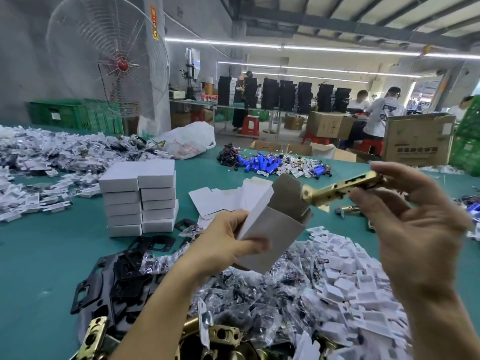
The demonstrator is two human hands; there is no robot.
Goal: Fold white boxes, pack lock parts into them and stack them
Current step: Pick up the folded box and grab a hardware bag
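Head view: left hand (228,240) grips box (275,235); right hand (415,229) partly hides latch (335,190).

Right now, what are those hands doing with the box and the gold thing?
A person is packing lock parts. The left hand holds an open white box, and the right hand pinches a brass latch with its end right at the box's open top. A stack of closed white boxes stands on the green table behind.
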